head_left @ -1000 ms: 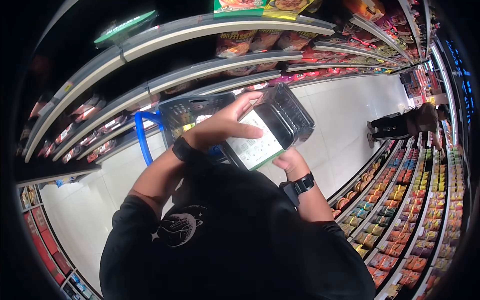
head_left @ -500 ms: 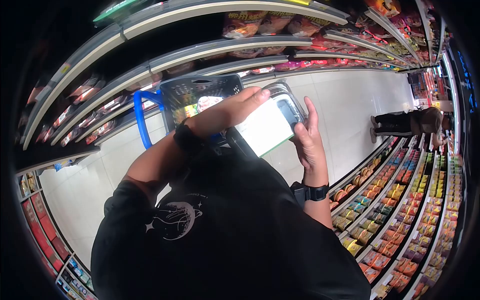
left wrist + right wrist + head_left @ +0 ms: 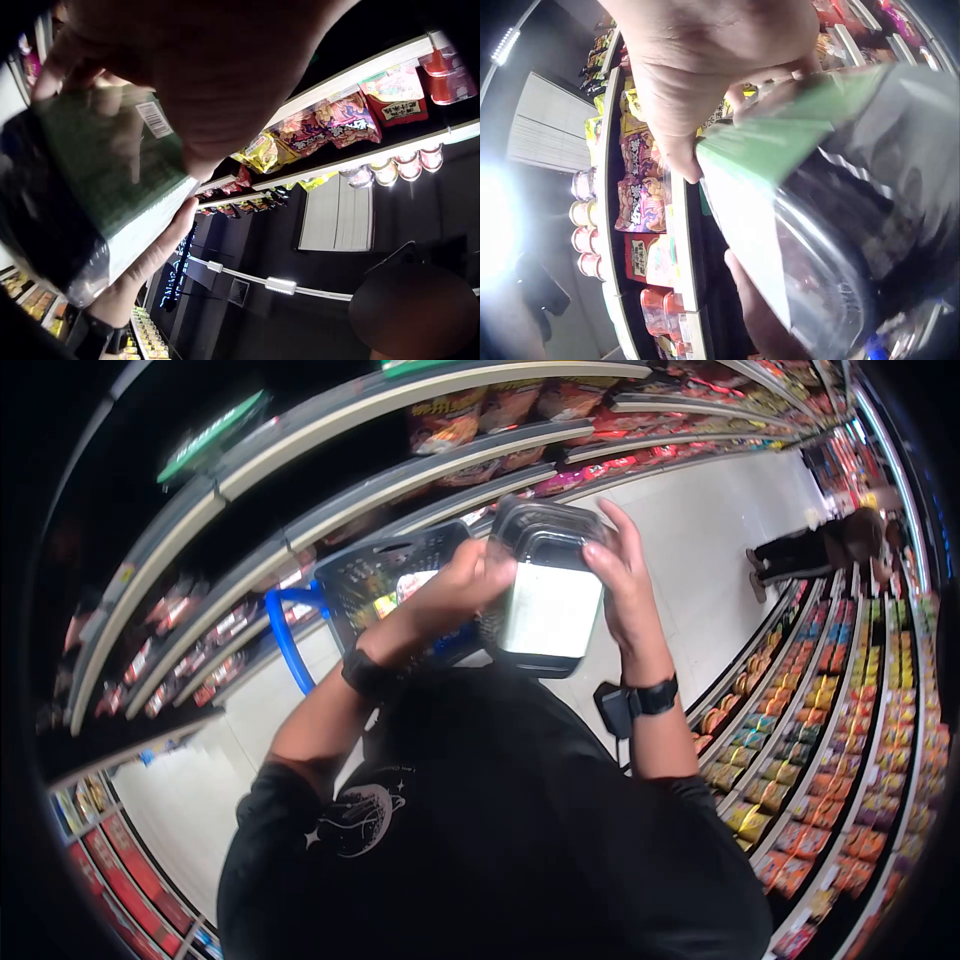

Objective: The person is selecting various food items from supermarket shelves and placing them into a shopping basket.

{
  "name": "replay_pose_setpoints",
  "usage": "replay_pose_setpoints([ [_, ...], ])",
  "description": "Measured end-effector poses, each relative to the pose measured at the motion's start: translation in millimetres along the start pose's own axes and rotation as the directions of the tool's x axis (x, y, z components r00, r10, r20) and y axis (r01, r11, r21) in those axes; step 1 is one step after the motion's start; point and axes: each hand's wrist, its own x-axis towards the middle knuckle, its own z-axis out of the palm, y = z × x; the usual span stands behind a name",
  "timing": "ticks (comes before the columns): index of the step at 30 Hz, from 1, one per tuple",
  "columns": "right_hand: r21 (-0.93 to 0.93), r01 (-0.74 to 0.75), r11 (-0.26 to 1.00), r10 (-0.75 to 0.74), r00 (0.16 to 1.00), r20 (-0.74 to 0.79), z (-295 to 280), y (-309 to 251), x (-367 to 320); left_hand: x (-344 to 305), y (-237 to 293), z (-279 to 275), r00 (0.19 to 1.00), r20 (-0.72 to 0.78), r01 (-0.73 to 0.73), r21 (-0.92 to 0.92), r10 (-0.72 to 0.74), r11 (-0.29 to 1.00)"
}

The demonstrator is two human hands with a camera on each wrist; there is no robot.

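Observation:
A clear and black plastic food box point(image 3: 540, 665) is held in front of my chest, with a glaring white label point(image 3: 553, 605) facing up. In the left wrist view a green sleeve point(image 3: 112, 165) with a barcode wraps the box. My left hand point(image 3: 468, 582) grips its left side, thumb at the label's edge. On the right side, my right hand point(image 3: 628, 582) holds the box between its thumb and fingers. The right wrist view shows dark contents point(image 3: 840, 202) behind the clear wall, their kind unclear.
A grey perforated basket point(image 3: 350, 575) with a blue handle point(image 3: 280, 625) stands beyond my left forearm, holding a few packages. Shelves of bagged food point(image 3: 445, 425) run along the far side, and rows of packets point(image 3: 800, 790) line the right. Another person point(image 3: 830, 548) stands down the aisle.
The box has turned so that its label lies squarer to the head view. My right hand has come up from beneath it to its right side; my left hand keeps its grip.

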Motion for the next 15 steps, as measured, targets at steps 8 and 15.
replay_pose_setpoints([
  [8,-0.078,-0.197,0.977,0.211,0.945,0.248,-9.5,-5.4,34.9,-6.9,2.7,6.7,0.978,-0.190,-0.140,-0.274,0.089,0.952],
  [15,-0.459,0.060,0.886,0.103,0.941,0.322,11.1,-7.9,30.6,-15.3,-5.3,-5.2,0.982,-0.164,0.059,-0.224,-0.097,0.973],
])
